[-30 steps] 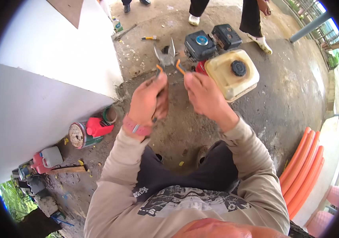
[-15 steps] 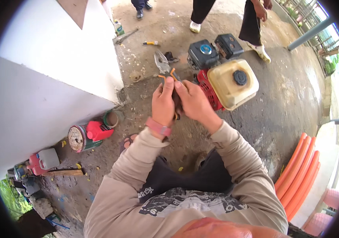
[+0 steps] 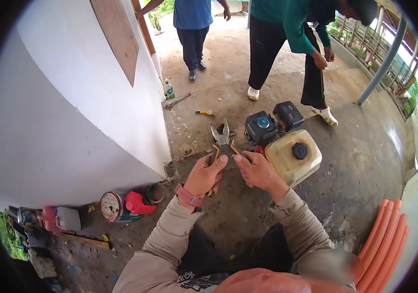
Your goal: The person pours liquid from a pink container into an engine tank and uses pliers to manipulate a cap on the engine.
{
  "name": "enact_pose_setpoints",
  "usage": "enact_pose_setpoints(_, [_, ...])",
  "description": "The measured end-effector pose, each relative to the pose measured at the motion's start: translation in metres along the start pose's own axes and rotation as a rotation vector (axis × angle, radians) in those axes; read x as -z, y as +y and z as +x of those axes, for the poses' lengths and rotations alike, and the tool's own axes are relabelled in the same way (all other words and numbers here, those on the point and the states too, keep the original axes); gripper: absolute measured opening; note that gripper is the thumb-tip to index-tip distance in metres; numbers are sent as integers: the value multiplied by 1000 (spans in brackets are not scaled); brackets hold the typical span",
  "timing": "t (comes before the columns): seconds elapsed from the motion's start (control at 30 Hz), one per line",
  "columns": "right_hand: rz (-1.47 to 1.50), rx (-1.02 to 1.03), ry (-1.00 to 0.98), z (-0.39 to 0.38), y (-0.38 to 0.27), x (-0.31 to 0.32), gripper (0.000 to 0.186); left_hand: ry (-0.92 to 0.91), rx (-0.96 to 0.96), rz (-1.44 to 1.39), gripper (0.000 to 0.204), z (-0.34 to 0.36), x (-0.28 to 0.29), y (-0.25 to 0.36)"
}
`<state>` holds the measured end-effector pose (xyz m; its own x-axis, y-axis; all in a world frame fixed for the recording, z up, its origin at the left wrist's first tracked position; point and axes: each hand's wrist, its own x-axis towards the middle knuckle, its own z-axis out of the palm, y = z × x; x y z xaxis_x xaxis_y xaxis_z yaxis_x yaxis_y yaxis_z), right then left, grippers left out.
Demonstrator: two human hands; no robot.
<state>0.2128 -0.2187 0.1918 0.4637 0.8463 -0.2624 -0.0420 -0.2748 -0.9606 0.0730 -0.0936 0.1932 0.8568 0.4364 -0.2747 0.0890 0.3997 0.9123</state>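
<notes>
Combination pliers (image 3: 223, 139) with black and orange handles point away from me, their jaws spread apart. My left hand (image 3: 206, 175) is closed round one handle, thumb along it. Round the other handle my right hand (image 3: 258, 172) is closed. A small dark piece shows below my left fingers; its kind is unclear. Just beyond the pliers' jaws lies a dark object, partly hidden by them. To the right of the pliers stands a small engine with a cream fuel tank (image 3: 293, 157), a black cap and black housings (image 3: 261, 128).
A yellow-handled tool (image 3: 205, 112), a wrench (image 3: 177, 101) and a bottle (image 3: 169, 90) are beyond, near the white wall (image 3: 86, 93). Two people stand past the engine. A paint can (image 3: 113, 206) and red jug (image 3: 139, 203) are left; orange pipes (image 3: 384, 244) lie right.
The pliers' jaws and handles have spread wider, and my hands have moved apart. My view has tilted up, showing more of both people. The person in green now leans forward.
</notes>
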Motion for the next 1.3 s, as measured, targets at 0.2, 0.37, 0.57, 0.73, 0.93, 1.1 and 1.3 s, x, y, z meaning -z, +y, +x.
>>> enact_pose_setpoints(0.2, [-152, 279, 245, 20, 33, -43, 48, 471, -222, -266, 34, 26, -24, -45])
enact_pose_setpoints(0.37, [-13, -7, -184, 7, -9, 15, 52, -100, -2, 75, 37, 6, 3, 9])
enact_pose_setpoints(0.57, [-134, 255, 243, 22, 23, -41, 51, 483, -288, -323, 36, 27, -18, -46])
enact_pose_setpoints(0.73, [24, -57, -54, 10, -9, -5, 49, 50, 5, -109, 40, 4, 7, 5])
enact_pose_setpoints(0.93, [-181, 265, 220, 29, 21, -52, 50, 359, -236, -58, 40, 21, 0, -30])
enact_pose_setpoints(1.1, [36, -35, -109, 18, -8, -3, 49, 55, -26, -4, 40, 6, 8, 10])
enact_pose_setpoints(1.3, [-5, 246, 142, 19, 16, -35, 40, 338, -203, -137, 38, 19, -6, -31])
